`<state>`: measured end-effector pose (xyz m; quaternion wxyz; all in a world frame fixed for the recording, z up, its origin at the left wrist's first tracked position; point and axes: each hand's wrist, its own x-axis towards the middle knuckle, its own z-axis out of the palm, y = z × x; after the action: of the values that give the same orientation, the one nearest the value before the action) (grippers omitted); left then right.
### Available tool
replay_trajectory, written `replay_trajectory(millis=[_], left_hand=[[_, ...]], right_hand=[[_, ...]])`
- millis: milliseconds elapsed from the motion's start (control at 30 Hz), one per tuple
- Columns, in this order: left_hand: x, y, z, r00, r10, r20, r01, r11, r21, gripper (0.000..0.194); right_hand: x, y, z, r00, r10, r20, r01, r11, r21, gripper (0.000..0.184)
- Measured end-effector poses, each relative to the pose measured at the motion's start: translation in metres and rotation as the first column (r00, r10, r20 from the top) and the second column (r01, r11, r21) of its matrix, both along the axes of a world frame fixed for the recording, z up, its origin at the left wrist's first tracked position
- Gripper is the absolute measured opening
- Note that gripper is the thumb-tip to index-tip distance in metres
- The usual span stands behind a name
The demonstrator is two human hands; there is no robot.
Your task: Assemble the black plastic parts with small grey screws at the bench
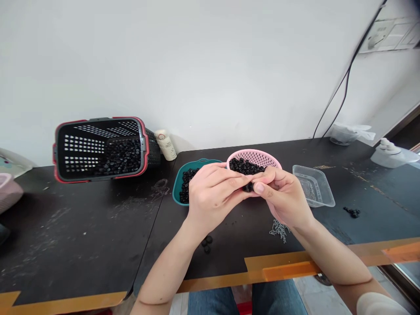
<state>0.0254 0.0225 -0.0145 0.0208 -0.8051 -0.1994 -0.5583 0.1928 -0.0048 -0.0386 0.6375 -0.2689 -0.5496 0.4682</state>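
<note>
Both hands meet over the table in front of the pink basket. My left hand [213,188] and my right hand [284,192] are closed, fingertips together, on a small round black part [248,187]; the fingers hide most of it. Behind them the pink basket [254,154] holds many small black parts. Left of it, a teal tray [177,186] contains black pieces, partly covered by my left hand. Below my right hand lies a loose pile of small metal screws or pins [279,231]. A few round black pieces [206,243] lie beside my left forearm.
A black basket with a red rim [144,148] lies tipped at left with black pieces inside. Near it stands a cream bottle [166,145]. A clear plastic box [323,188] holds small metal bits at right, beside a black pile [352,212]. Tape [223,281] lines the front edge.
</note>
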Motion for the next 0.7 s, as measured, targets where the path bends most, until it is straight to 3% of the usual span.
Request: replay_trajectory(millis=[433,700], left_hand=[[0.001,0.0025,-0.0007,1.0,0.011,0.002,-0.011,0.998,0.059,0.014],[0.0009,0.0021,0.0007,0.999,0.033,-0.019,-0.031,0.993,0.111,0.012]], right_hand=[[-0.0008,0.0003,-0.0017,1.0,0.016,-0.011,-0.016,0.999,0.037,0.009],[-0.0031,0.0018,-0.0007,0.999,0.029,-0.039,-0.03,0.999,-0.018,0.015]])
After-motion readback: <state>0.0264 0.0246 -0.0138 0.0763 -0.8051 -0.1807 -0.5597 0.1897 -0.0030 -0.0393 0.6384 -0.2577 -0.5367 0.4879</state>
